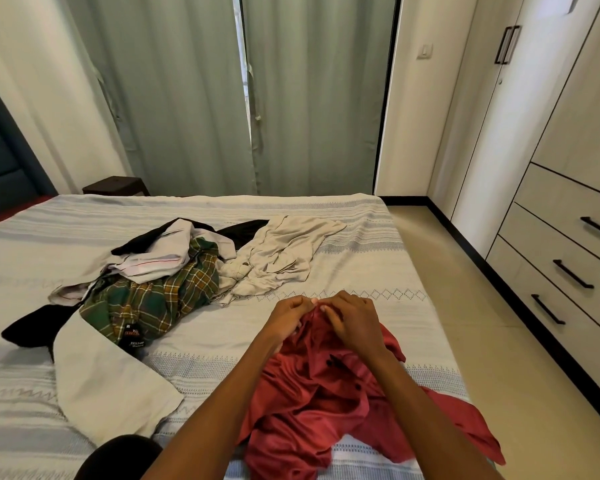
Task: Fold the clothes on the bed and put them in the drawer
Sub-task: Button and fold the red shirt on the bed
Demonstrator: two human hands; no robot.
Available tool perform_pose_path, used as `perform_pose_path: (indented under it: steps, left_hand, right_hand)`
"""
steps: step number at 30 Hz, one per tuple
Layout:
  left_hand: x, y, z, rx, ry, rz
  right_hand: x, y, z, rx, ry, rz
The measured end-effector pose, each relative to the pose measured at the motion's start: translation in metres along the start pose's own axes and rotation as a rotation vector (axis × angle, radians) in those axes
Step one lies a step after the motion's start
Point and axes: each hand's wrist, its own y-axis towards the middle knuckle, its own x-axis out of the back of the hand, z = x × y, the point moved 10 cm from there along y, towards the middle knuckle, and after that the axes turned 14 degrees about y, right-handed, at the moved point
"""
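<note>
While both hands (321, 318) pinch red shirt (312, 386) — drawers (565, 268) closed.

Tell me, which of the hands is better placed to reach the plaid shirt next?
Likely the left hand: the plaid shirt lies on its side of the bed. Both hands now pinch the red shirt; the right hand is farther off.

Pale green pleated curtains (194, 98) hang closed across the far wall, a thin bright gap between the two panels. White wall light switch (424, 51) just right of them. Dark blue padded headboard (0, 154) at far left. Small dark brown wooden side table (116, 186) beyond the bed's far edge. Beige tiled floor (465, 306) with black skirting on the right.
</note>
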Motion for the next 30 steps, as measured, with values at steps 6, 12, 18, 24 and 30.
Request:
perform_pose_path:
  steps: [6,12,18,24,30]
  left_hand:
    - [0.001,0.002,0.004,0.012,0.011,0.009]
    - [0.0,0.003,0.005,-0.014,0.019,0.008]
    - [-0.004,0.003,0.0,-0.117,0.018,0.085]
    - [0.002,0.007,0.003,-0.137,0.023,0.115]
    - [0.004,0.006,-0.003,-0.127,-0.041,0.118]
  right_hand:
    - [-0.004,0.004,-0.006,-0.033,0.189,0.059]
    - [-0.005,0.004,-0.007,-0.033,0.146,0.053]
    - [-0.001,0.01,-0.01,-0.075,0.137,0.077]
    - [-0.012,0.016,-0.004,-0.052,0.132,0.25]
    - [-0.012,0.018,0.008,0.081,-0.016,0.246]
